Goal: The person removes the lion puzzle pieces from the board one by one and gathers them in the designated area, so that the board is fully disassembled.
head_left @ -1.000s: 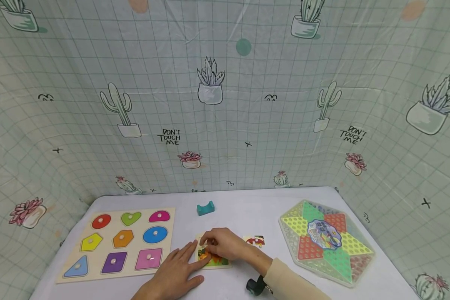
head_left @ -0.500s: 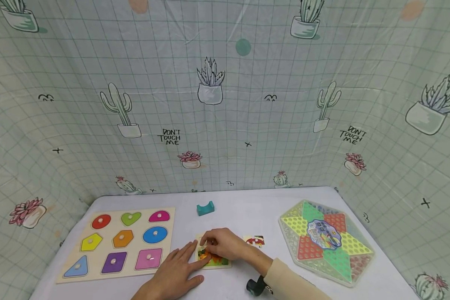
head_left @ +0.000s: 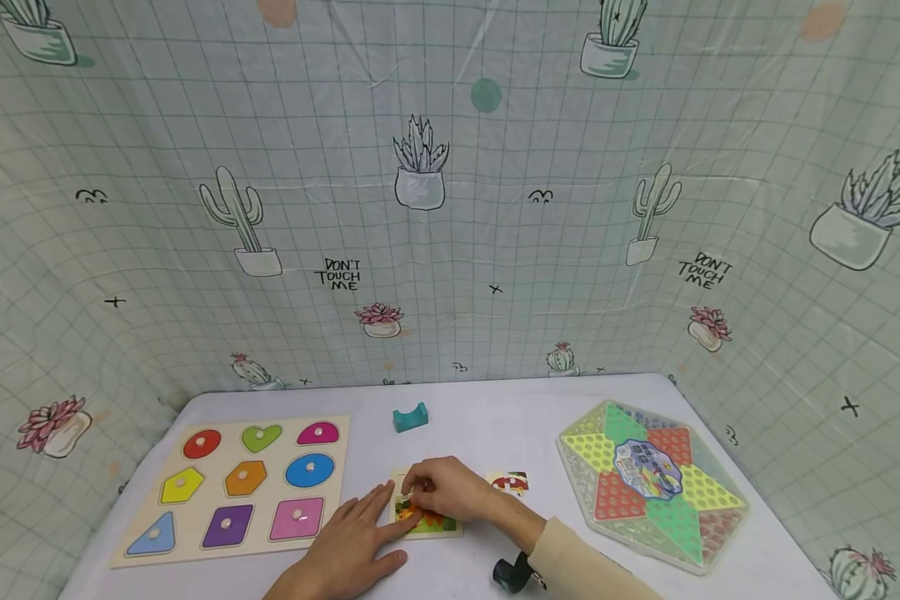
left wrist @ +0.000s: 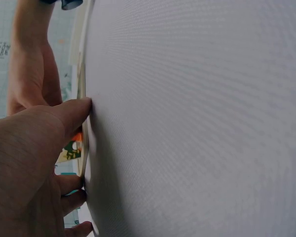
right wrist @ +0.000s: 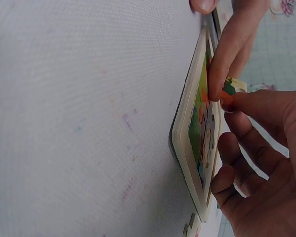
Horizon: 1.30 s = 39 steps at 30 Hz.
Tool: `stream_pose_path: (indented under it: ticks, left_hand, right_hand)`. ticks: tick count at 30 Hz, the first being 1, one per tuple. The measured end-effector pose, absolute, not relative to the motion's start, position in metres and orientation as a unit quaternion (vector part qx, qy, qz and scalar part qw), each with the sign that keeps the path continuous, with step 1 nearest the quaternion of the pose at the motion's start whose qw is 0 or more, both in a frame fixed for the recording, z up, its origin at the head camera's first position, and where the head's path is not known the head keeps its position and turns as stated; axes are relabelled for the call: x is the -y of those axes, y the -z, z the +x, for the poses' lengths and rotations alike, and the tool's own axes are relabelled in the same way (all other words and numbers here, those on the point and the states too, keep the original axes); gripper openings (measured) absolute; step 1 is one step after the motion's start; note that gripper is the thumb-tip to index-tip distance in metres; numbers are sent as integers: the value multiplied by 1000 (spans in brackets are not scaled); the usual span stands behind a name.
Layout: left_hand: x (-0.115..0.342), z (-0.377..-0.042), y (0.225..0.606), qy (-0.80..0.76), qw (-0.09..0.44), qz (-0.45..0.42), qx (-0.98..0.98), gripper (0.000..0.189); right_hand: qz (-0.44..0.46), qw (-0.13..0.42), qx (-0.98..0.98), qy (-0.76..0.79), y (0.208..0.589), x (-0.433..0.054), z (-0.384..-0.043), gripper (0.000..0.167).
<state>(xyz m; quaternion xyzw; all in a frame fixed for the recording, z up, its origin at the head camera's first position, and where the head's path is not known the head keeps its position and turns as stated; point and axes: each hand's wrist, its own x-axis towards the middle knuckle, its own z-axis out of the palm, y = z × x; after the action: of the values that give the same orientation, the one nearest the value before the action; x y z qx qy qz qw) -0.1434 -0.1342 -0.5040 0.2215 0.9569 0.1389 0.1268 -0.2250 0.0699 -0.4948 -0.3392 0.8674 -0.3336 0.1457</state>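
A small wooden jigsaw puzzle board (head_left: 450, 534) with a pale rim and a green and orange picture lies in the front middle of the table. My left hand (head_left: 348, 542) rests flat at its left side, with the index finger stretched onto the picture. Between thumb and fingers, my right hand (head_left: 450, 486) pinches a puzzle piece (right wrist: 230, 87) printed in green, orange and cream. In the right wrist view that piece is tilted up over the board, close to the left index fingertip. Much of the picture is hidden by the hands in the head view.
A shape puzzle board (head_left: 258, 508) with knobbed pieces lies left. A hexagonal star-pattern game board (head_left: 648, 475) lies right. Behind the hands are a teal block (head_left: 411, 417) and a piece with a red vehicle picture (head_left: 510, 482). A black object (head_left: 512, 575) sits beside the right sleeve.
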Motion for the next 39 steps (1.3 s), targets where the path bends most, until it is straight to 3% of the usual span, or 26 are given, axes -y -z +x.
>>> stream_pose_path:
  ticks: [20, 39]
  left_hand:
    - [135, -143, 503, -136, 126, 225, -957, 53]
    - [133, -146, 503, -133, 132, 210, -960, 52]
  right_hand:
    - [-333, 128, -865, 354, 489, -75, -227, 10]
    - [-282, 122, -881, 361, 475, -124, -239, 5]
